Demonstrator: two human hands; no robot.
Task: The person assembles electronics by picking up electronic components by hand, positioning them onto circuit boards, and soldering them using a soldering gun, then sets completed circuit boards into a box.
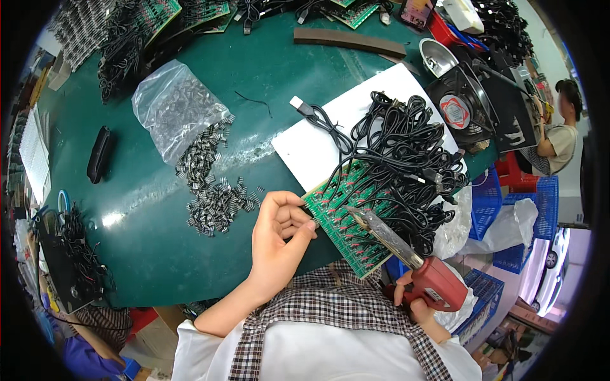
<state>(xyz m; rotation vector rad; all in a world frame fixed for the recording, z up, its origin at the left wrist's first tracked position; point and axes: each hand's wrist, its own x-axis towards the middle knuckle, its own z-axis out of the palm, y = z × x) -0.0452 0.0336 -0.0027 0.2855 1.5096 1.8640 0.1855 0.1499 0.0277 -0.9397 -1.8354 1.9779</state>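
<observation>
My right hand (413, 298) grips the red handle of a soldering gun (438, 284). Its long metal barrel points up and left, and the tip is over a green circuit board panel (343, 222). Rows of small red spots and black leads run across the panel. At the panel's left edge is my left hand (283, 232), fingers curled and thumb against the edge; what lies between the fingertips is too small to make out. A heap of coiled black USB cables (400, 140) covers the panel's far side and rests on a white board (311, 143).
Small metal connectors (213, 206) spill from a clear plastic bag (175, 105) on the green table. A black pouch (100, 154) lies farther left. A dark bar (349, 41), a metal bowl (437, 57) and a fan (460, 111) stand beyond. Co-workers are at both sides.
</observation>
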